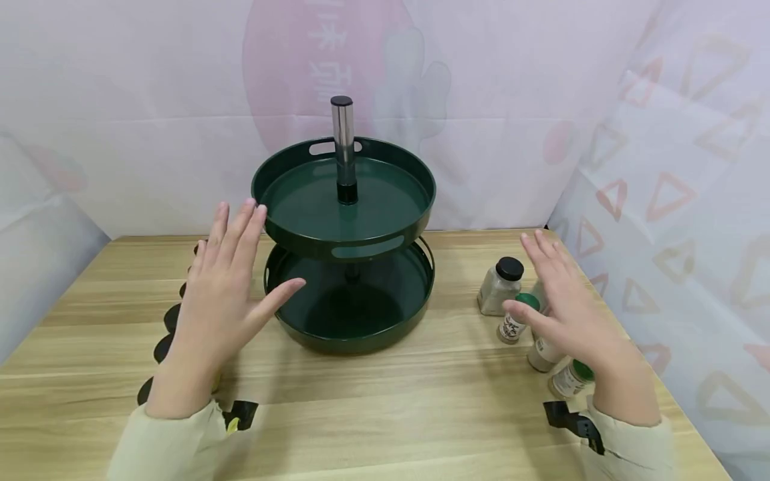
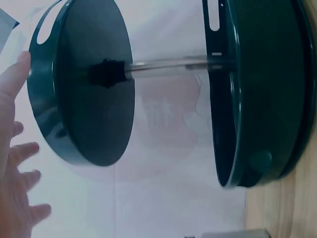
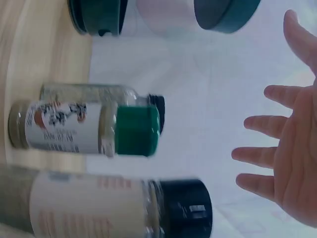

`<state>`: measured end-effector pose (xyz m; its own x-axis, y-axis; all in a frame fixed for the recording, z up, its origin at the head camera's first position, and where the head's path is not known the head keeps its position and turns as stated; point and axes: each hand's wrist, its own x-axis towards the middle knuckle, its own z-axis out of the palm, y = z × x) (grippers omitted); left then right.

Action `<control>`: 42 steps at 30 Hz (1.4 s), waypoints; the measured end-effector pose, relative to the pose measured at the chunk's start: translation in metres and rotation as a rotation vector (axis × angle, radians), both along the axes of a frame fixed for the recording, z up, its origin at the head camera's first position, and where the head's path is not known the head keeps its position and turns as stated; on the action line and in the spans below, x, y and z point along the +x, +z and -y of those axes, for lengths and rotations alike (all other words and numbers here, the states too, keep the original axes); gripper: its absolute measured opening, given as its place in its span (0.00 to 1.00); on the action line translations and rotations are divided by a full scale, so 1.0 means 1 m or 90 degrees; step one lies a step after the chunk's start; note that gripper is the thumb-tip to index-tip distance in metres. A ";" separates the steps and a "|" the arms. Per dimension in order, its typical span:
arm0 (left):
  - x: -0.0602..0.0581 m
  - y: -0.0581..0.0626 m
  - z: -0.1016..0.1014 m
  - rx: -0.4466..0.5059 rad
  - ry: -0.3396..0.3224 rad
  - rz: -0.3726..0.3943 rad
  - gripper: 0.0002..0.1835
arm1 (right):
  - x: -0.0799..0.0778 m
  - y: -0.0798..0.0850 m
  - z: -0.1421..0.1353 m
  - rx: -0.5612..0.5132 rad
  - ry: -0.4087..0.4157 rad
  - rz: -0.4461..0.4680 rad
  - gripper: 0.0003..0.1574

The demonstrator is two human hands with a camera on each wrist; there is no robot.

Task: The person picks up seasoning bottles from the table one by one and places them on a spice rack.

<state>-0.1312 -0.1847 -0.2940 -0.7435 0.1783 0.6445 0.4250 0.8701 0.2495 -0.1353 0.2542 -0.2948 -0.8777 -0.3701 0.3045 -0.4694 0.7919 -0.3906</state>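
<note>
A dark green two-tier round rack stands in the middle of the table, its upper tray (image 1: 301,230) and lower tray (image 1: 355,344) joined by a metal post (image 1: 343,133). My left hand (image 1: 219,294) is raised at the rack's left side, fingers straight and thumb spread, holding nothing. Over the spice bottles on the right hovers my right hand (image 1: 571,310), flat with fingers extended. Below it are a black-capped glass jar (image 1: 496,294), a green-capped bottle (image 1: 510,329) and another green-capped bottle (image 1: 568,382). My right hand partly hides further bottles there.
A row of black lids (image 1: 164,347) shows along the left, partly covered by my left hand and forearm. The wooden table (image 1: 385,427) meets a white printed cloth (image 1: 180,167) at the back and on both sides.
</note>
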 end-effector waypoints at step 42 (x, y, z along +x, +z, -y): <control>-0.026 -0.006 -0.019 0.061 -0.176 -0.137 0.32 | 0.030 -0.079 -0.137 -0.301 0.146 0.325 0.31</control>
